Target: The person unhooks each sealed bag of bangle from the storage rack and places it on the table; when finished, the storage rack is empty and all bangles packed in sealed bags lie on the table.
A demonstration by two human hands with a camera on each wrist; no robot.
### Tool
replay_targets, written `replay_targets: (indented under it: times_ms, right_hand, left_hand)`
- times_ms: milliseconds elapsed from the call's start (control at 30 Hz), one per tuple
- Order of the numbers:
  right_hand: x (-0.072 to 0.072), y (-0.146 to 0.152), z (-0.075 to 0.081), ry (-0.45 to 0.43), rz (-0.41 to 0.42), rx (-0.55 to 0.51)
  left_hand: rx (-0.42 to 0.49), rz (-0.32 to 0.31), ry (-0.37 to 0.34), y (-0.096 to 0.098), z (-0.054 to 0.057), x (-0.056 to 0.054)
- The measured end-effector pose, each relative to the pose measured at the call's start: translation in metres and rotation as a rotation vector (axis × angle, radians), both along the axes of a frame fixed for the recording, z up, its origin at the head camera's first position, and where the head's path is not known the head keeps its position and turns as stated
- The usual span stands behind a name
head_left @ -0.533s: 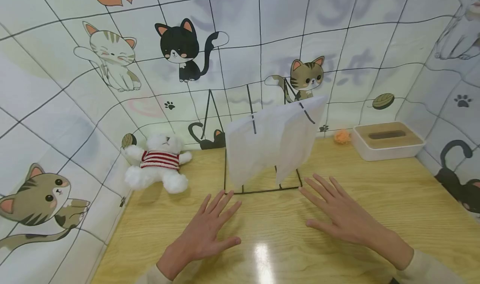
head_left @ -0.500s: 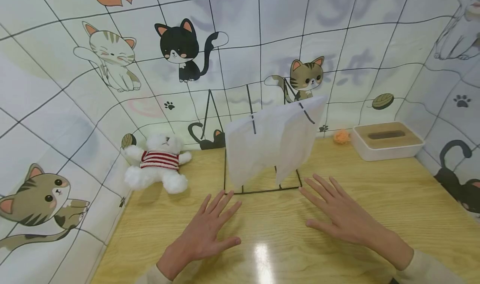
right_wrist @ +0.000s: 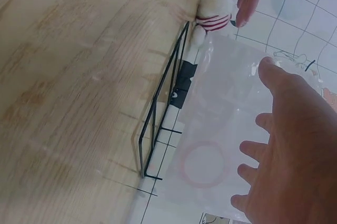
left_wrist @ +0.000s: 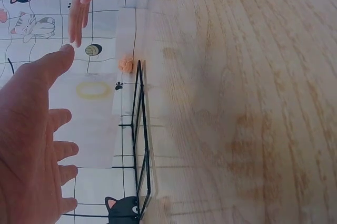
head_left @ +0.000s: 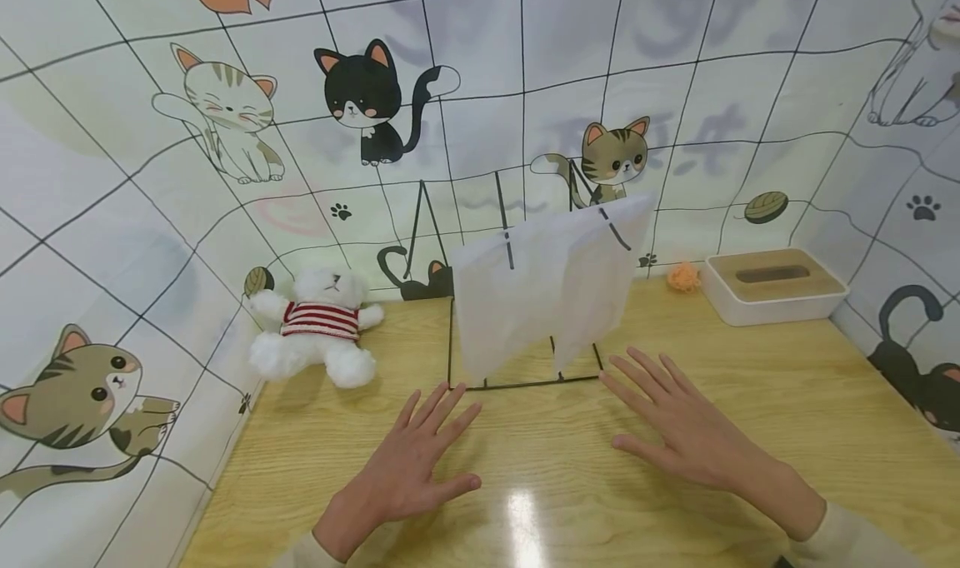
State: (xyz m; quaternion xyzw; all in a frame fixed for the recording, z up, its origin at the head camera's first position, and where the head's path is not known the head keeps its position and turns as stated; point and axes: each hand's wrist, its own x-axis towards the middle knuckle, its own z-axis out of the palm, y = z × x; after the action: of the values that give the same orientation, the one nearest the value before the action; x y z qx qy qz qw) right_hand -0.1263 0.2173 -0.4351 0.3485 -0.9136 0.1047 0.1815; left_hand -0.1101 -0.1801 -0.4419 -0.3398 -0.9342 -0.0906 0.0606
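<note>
In the head view a black wire rack [head_left: 525, 383] stands on the table, with thin whitish translucent sheets or bags [head_left: 517, 293] draped over its prongs. My left hand [head_left: 408, 460] is in front of its left side, palm down, fingers spread and holding nothing. To the right, my right hand [head_left: 686, 430] has its fingers spread in the same way, fingertips near the rack's front right corner. A faint yellow ring [left_wrist: 95, 90] shows on a sheet in the left wrist view. On the sheet in the right wrist view there is a pale pink ring [right_wrist: 204, 164].
A white plush bear [head_left: 318, 322] in a red-striped shirt sits left of the rack. At the back right are an orange fuzzy ball [head_left: 683, 277] and a white tissue box [head_left: 780, 306] with a wooden lid. Cat-printed cloth walls enclose the wooden table [head_left: 540, 451].
</note>
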Motion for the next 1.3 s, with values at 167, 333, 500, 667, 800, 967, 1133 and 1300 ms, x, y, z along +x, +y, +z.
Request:
replay_targets:
  times_ms: [167,333,500,667,800,967,1133,1300]
  right_hand:
    - [-0.003,0.001,-0.001,-0.023,-0.022,0.003]
    - [-0.006,0.002,-0.002,-0.04,-0.034,-0.016]
    - [-0.01,0.004,-0.005,-0.04,-0.05,-0.053]
    - [-0.014,0.006,-0.006,-0.102,-0.082,-0.111]
    - [-0.02,0.006,-0.006,-0.162,-0.119,-0.178]
    - [-0.03,0.006,0.0,-0.22,-0.142,-0.296]
    - [-0.044,0.007,0.009,-0.284,-0.16,-0.487]
    - [-0.062,0.008,0.018,-0.27,-0.167,-0.637]
  left_hand:
    - [0.021,0.014,-0.015,-0.001,-0.003,-0.003]
    - [0.179,0.029,-0.156,-0.004,-0.009,-0.012]
    - [0.343,0.051,-0.264,-0.008,-0.023,-0.03]
    - [0.579,0.15,-0.502,-0.014,-0.04,-0.048]
    - [0.752,0.236,-0.646,-0.016,-0.05,-0.06]
    - [0.809,0.289,-0.607,-0.012,-0.063,-0.076]
    - [0.77,0.295,-0.447,-0.006,-0.076,-0.1]
    - [0.685,0.263,-0.286,-0.005,-0.087,-0.12]
